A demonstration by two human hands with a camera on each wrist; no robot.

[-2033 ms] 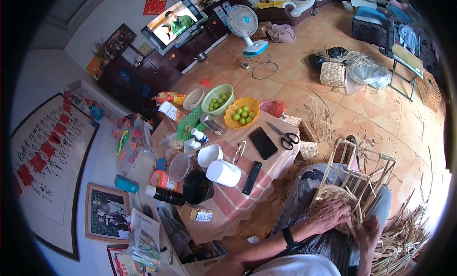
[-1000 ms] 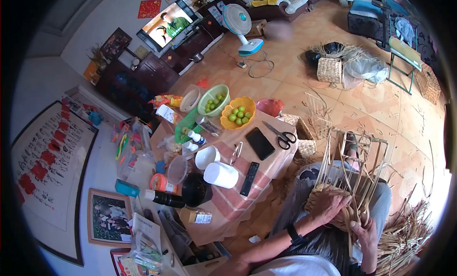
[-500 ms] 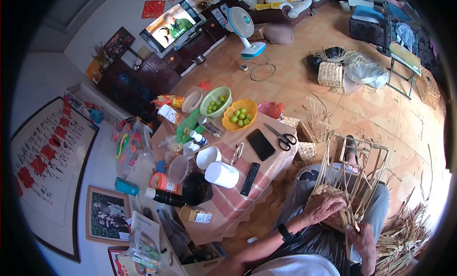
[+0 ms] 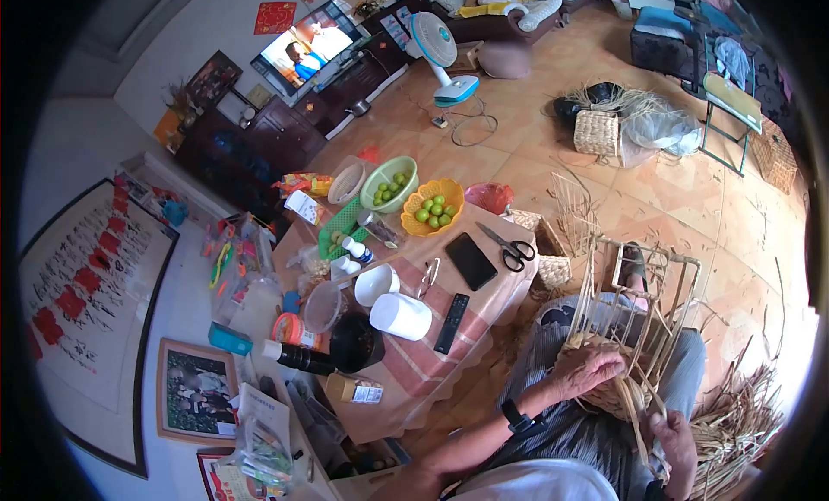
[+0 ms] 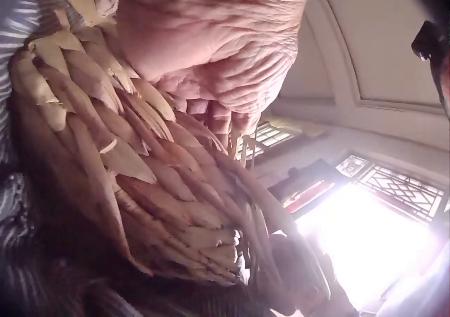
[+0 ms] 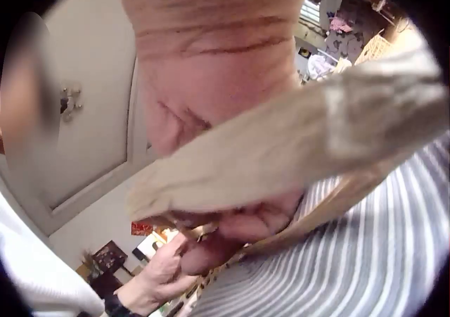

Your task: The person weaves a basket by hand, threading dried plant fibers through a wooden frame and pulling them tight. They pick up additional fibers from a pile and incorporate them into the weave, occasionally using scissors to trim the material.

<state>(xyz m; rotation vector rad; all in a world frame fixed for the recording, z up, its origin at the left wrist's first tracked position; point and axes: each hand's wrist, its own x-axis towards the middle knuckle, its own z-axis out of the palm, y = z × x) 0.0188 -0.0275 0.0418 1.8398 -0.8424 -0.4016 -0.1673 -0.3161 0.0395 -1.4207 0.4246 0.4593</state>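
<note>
A partly woven basket (image 4: 609, 393) with an open frame of rods (image 4: 682, 298) rests on the person's lap. The left hand (image 4: 591, 369) grips its woven edge, fingers curled over it; in the left wrist view that hand (image 5: 218, 42) bends over the overlapping strands of the weave (image 5: 148, 155). To the right and lower, the right hand (image 4: 675, 440) pinches a flat strand beside the basket. The right wrist view has this hand (image 6: 218, 92) with its fingers curled round the strand (image 6: 281, 151), which crosses close to the camera.
Left of the lap stands a table (image 4: 414, 363) with scissors (image 4: 516, 257), a phone (image 4: 471, 261), a remote (image 4: 452, 323), fruit bowls and containers. Loose strands (image 4: 734, 432) lie in a pile at the right. A woven basket (image 4: 596, 132), a fan (image 4: 433, 43) and a folding table stand farther off.
The right hand has moved right and slightly down, away from the left hand, with the strand. The left hand stays at the basket edge. The television picture has changed.
</note>
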